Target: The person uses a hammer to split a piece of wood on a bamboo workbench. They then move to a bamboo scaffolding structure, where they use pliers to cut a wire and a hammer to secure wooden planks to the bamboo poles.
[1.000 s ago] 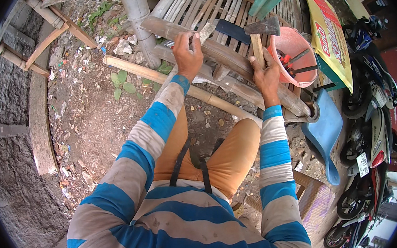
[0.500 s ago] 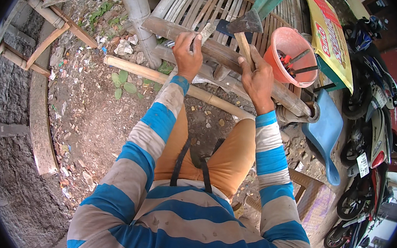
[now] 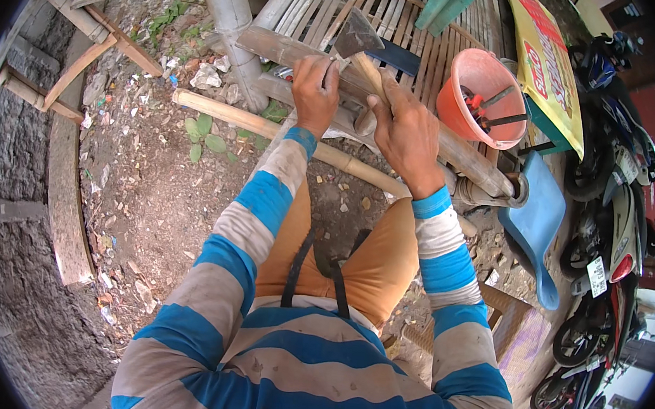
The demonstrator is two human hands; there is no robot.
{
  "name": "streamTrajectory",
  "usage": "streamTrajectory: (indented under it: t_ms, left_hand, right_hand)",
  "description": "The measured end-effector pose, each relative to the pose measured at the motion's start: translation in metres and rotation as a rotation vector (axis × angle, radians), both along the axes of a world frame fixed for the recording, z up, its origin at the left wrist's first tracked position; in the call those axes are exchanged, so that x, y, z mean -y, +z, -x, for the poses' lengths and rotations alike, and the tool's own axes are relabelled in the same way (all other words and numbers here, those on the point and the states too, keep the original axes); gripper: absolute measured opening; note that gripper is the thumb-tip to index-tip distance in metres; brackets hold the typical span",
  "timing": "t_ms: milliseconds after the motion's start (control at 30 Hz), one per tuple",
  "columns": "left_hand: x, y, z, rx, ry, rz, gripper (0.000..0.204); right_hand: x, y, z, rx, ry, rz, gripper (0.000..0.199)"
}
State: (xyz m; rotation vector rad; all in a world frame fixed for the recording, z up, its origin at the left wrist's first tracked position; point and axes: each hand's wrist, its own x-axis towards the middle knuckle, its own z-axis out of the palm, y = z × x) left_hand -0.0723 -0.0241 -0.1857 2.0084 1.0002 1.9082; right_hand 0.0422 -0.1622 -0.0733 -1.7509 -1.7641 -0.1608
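Clasping hatchet handle (image 3: 369, 73): right fingers (image 3: 401, 98) curled

A salmon-pink bucket (image 3: 458, 105) is holding red and dark tools (image 3: 502, 121), while a yellow banner (image 3: 546, 64) is draping over a green stand (image 3: 546, 128). A blue plastic seat (image 3: 533, 215) is resting near parked motorcycles (image 3: 623, 223) that are lining the right side. Leftward, a leafy plant (image 3: 212, 144) is growing from littered ground (image 3: 175, 207), and a long board (image 3: 70, 190) is lying beside rough grey masonry (image 3: 5, 278), with a wooden frame (image 3: 79, 18) standing near its far end.

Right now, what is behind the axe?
Behind the axe, bench slats and part of a dark blue slab show; the axe covers the slab's left end. Anything else there is hidden.
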Motion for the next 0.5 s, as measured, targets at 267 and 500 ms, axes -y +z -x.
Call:
streamTrajectory:
  t_ms: [267, 500]
  left_hand:
    - [0.001, 0.0, 0.001, 0.005, 0.006, -0.016, 0.012]
    - [0.002, -0.002, -0.001, 0.025, 0.01, -0.013, 0.012]
  right_hand:
    - [-0.002, 0.005, 0.008, 0.09, 0.0, 0.029, 0.042]
    - [-0.009, -0.016, -0.001, 0.165, 0.108, -0.204, 0.047]
